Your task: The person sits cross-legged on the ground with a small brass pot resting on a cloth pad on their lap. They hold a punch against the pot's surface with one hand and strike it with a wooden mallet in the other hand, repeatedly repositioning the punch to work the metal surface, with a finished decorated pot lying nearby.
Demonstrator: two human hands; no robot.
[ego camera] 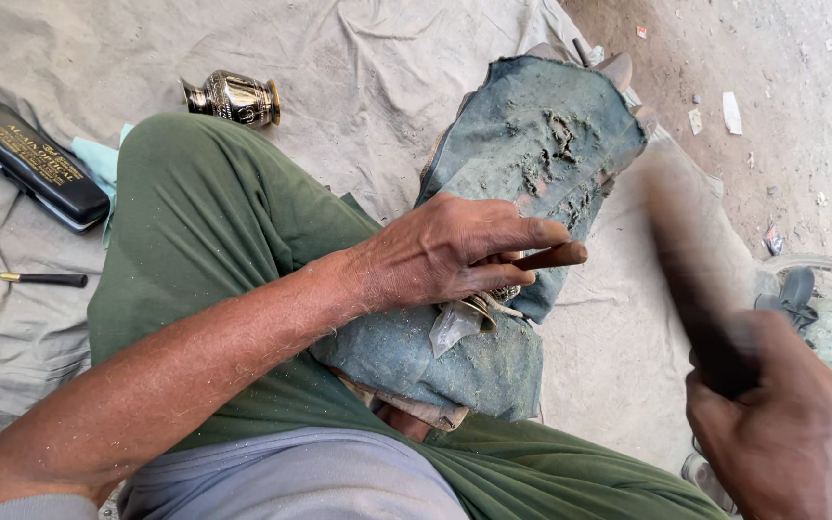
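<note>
Grey canvas sheet (368, 87) covers the ground, and the person sits on it with one green-trousered leg (204, 221) drawn up across the view. Over the knee lies a dusty blue denim pad (532, 144), pitted and gritty on top. Near the pad's lower edge the left hand (445, 255) presses down, its fingers (532, 234) closed around a short brown wooden-handled tool (556, 256) whose working end sits on a small metal piece (488, 306), mostly hidden under the hand. The right hand (777, 424) is raised to the side, wrapped tight around a dark mallet (690, 289) that is blurred with motion.

By the look of it, the step in hand is striking: the punch is set on the metal and the mallet is mid-swing. The next blow calls for the left hand to keep the tool steady on its mark, and for the mallet to land squarely on the handle's end, clear of the knuckles.

Off to the left rest a long black case (31, 164), a small dark engraved vase (233, 98) on its side, and a thin black pen (40, 279).
</note>
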